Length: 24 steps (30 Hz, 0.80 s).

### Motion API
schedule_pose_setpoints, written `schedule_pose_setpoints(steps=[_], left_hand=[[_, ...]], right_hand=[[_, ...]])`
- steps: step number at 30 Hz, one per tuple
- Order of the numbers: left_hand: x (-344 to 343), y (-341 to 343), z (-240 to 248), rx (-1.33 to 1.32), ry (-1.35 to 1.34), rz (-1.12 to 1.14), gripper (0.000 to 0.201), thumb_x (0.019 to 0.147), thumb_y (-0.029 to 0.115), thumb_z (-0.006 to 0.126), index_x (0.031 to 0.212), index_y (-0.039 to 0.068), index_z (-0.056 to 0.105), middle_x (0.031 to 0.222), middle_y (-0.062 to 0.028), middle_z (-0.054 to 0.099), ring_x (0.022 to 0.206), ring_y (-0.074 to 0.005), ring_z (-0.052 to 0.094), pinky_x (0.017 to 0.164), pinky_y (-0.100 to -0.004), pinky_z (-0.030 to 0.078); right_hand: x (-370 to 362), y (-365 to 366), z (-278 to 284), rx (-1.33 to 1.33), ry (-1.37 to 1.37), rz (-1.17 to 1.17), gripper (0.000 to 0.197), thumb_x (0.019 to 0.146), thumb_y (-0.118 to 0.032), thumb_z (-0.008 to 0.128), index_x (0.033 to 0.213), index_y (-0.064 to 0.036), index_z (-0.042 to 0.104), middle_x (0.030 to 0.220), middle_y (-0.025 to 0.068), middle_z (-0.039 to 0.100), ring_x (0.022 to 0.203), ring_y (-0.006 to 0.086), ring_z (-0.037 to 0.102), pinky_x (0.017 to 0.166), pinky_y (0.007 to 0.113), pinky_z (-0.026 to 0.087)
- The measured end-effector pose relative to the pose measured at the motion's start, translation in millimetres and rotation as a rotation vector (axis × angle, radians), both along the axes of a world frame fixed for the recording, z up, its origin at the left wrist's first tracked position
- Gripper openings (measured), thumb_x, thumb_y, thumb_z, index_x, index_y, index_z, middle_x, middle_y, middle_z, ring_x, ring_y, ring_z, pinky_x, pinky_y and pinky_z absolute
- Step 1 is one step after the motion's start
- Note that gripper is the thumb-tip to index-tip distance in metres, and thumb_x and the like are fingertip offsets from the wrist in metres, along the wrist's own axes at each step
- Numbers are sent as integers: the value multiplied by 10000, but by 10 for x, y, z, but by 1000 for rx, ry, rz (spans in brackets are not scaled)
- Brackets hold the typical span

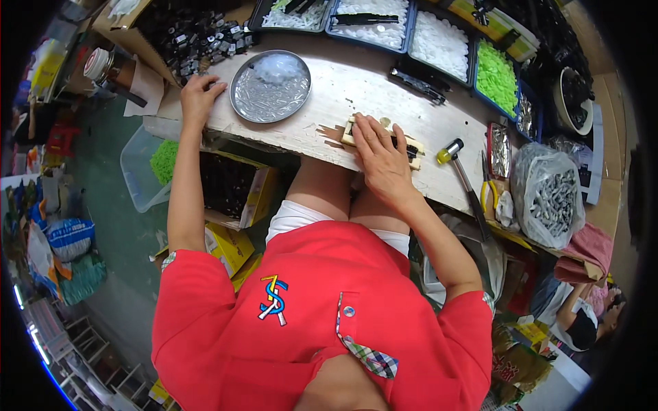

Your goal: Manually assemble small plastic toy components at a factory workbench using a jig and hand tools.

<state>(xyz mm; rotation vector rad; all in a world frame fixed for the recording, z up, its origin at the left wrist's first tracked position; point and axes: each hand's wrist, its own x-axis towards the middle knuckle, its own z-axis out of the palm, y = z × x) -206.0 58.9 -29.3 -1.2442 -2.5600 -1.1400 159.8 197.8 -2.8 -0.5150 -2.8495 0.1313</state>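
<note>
My right hand (380,154) lies over a cream-coloured block fixture (348,134) near the front edge of the bench, fingers stretched across it. A dark narrow part (411,149) shows in the fixture beside my fingers; the rest is hidden under the hand. My left hand (199,99) rests at the bench's left end, fingers loosely bent and thumb apart, with nothing visible in it. Just beyond it is a heap of small black parts (199,48) in a cardboard box. A round metal dish (271,103) with thin clear or silvery pieces stands between my hands.
A hammer (462,175) and yellow-handled pliers (488,195) lie to the right, beside a plastic bag of metal parts (548,198). Trays of white pieces (439,44) and green pieces (495,77) line the back. Black strip-like parts (419,85) lie before them.
</note>
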Motion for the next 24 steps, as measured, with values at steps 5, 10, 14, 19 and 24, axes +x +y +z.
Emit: schedule_pose_setpoints(steps=[5, 10, 14, 19, 24], left_hand=[[-35, -260, 95, 184, -731, 25, 230, 790, 92, 646, 983, -30, 619, 772, -59, 618, 582, -103, 565, 496, -215, 472], [861, 38, 661, 389, -941, -186, 238, 777, 54, 634, 993, -40, 603, 808, -112, 636, 672, -163, 632, 548, -242, 518], [1846, 619, 721, 43, -923, -447, 155, 742, 91, 672, 861, -3, 645, 676, -76, 630, 554, -111, 604, 438, -224, 471], [2236, 919, 389, -56, -299, -507, 153, 705, 103, 688, 767, -26, 635, 638, -82, 611, 546, -98, 562, 491, -240, 438], [2090, 909, 163, -19, -613, -448, 147, 704, 117, 689, 718, -14, 626, 601, -78, 586, 469, -148, 519, 457, -272, 428]], right_hand=[[24, 75, 33, -166, 142, 15, 356, 836, -126, 507, 1182, -47, 491, 1295, 81, 450, 1173, 239, 411, 986, 418, 271], [53, 154, -16, -713, 739, -162, 191, 859, -73, 506, 1019, -7, 586, 1071, 121, 595, 963, 257, 543, 828, 318, 424], [58, 164, -16, -715, 751, -181, 176, 865, -85, 507, 996, -6, 594, 1014, 110, 611, 926, 249, 552, 803, 304, 433], [33, 159, -30, -713, 760, -180, 164, 858, -79, 510, 975, -2, 596, 976, 112, 610, 894, 260, 550, 779, 314, 436], [36, 162, -34, -660, 770, -174, 149, 848, -76, 526, 955, -5, 600, 952, 112, 609, 874, 264, 549, 760, 322, 441]])
